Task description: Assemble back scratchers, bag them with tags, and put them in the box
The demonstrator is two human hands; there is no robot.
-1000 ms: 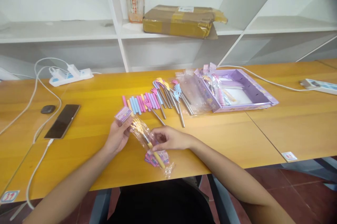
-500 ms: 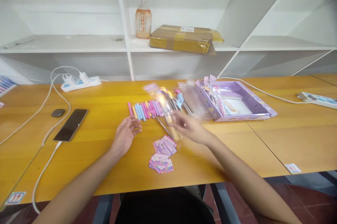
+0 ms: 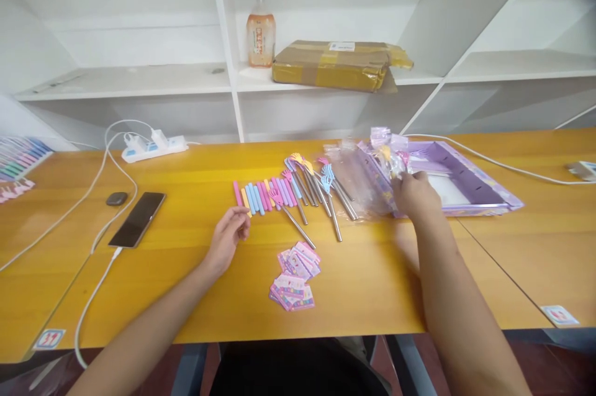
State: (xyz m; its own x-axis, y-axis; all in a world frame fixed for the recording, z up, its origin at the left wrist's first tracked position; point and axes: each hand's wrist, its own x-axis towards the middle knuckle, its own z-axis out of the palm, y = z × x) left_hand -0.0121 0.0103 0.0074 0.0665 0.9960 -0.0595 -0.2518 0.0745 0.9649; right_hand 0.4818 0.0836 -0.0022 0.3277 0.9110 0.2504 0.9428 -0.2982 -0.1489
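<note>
My right hand (image 3: pixel 416 192) is at the left side of the purple tray (image 3: pixel 484 205), its fingers closed around a clear plastic packet (image 3: pixel 393 163) with a coloured hand-shaped head inside. The fingertips are partly hidden. My left hand (image 3: pixel 229 236) rests by the left end of a row of pastel tubes (image 3: pixel 263 197); its loosely bent fingers are apart, the index fingertip at a yellow tube (image 3: pixel 246 200). Between my hands lie several back scratchers (image 3: pixel 336 216) with metal rods and pink, blue or yellow hand-shaped heads. A pink-headed back scratcher (image 3: pixel 298 226) lies slantwise in front of the tubes.
Pink printed cards (image 3: pixel 293 292) lie in two piles near the front. Clear plastic bags (image 3: pixel 347 188) lie against the tray. To the left are a phone (image 3: pixel 138 220) on a white cable and a power strip (image 3: pixel 156 146). A bottle (image 3: pixel 261 36) and a taped carton (image 3: pixel 339 67) stand on the shelf.
My right hand has carried the clear packet from above the back scratchers rightward to the tray. My left hand has stayed by the tubes, its fingers bending a little more. The view has shifted slightly.
</note>
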